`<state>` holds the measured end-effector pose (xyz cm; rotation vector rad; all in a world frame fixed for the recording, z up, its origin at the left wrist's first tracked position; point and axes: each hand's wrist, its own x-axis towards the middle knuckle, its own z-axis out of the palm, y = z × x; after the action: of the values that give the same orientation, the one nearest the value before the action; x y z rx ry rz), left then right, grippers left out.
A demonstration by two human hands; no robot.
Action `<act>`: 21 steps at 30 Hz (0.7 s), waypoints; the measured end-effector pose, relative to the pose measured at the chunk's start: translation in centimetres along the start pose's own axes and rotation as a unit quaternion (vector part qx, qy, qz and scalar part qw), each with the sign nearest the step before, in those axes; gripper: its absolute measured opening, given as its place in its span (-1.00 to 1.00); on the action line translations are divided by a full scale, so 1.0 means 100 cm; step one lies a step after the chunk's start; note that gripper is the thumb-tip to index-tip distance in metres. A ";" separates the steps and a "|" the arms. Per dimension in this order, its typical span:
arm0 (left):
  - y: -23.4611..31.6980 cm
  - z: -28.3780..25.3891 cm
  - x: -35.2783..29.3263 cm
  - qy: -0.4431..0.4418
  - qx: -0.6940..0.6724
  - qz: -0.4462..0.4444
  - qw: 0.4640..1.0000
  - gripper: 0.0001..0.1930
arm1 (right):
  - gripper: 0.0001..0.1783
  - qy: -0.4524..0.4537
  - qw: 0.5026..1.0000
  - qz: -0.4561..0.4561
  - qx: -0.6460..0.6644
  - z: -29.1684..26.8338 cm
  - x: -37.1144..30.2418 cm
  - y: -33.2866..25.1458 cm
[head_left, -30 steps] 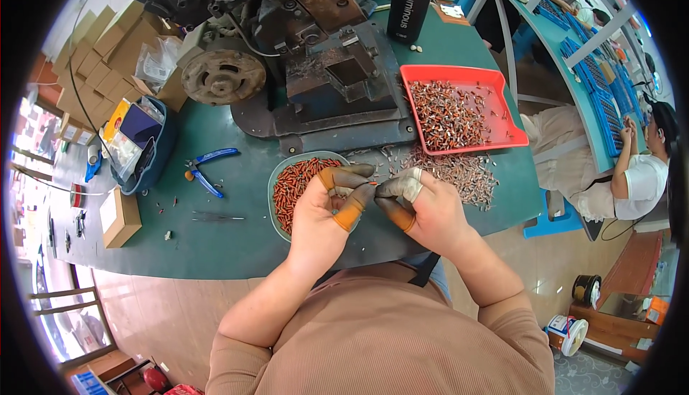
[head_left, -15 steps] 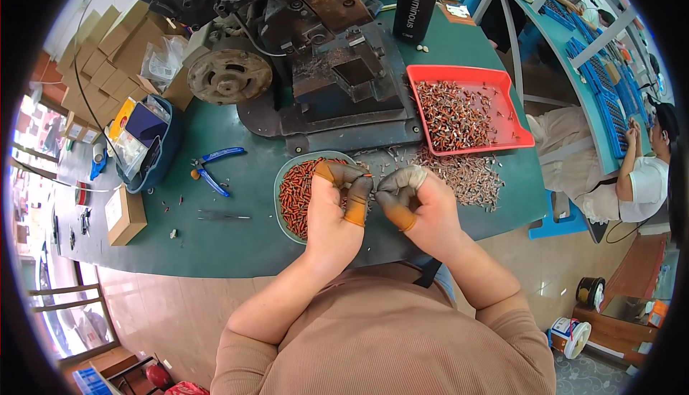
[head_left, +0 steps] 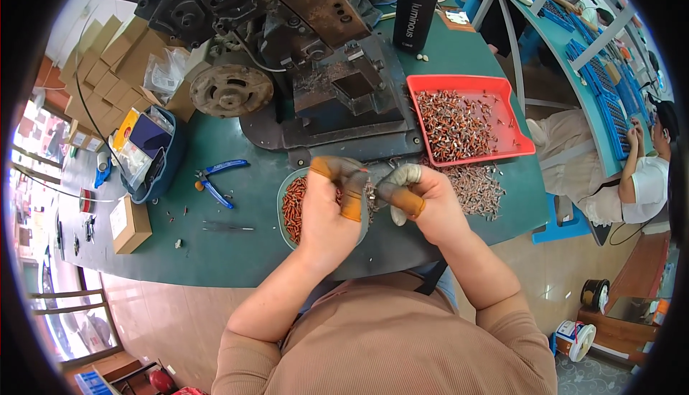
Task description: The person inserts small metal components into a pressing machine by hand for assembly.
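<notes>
My left hand (head_left: 331, 201), with grey and orange fingertip covers, is closed in a pinch over a pale green bowl (head_left: 280, 224). A tiny orange-red tip of a small part (head_left: 363, 170) shows at its finger and thumb. Small orange-brown cylindrical parts (head_left: 292, 208) fill the bowl. My right hand (head_left: 420, 197), in similar covers, is closed with its fingertips close beside the left ones. Small silvery bits show between the hands, but what the right fingers hold is too small to make out. Right of it lies a heap of small pinkish-silver pieces (head_left: 475, 192).
A heavy dark metal machine (head_left: 337, 97) stands behind the bowl. A red tray (head_left: 513, 136) of small metal-and-orange parts sits at right, near a black bottle (head_left: 416, 11). Blue-handled pliers (head_left: 215, 179), tweezers (head_left: 228, 227), a blue bin (head_left: 172, 158) and a small carton (head_left: 130, 226) lie left.
The whole scene sits slightly lower in the picture. My right hand's fingers have shifted a little, with one pale-covered finger now showing below the others. My left hand keeps its pinch.
</notes>
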<state>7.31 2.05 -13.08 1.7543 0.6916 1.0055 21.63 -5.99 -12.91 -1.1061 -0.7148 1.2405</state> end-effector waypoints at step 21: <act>-0.034 -0.015 0.130 0.213 0.395 0.434 0.781 -0.71 | -0.92 0.096 0.991 -0.071 -0.068 0.010 0.121 -0.067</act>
<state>12.41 14.46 -11.73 2.7382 0.6084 1.9886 25.92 6.22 -7.94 -1.2465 -0.7262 0.9618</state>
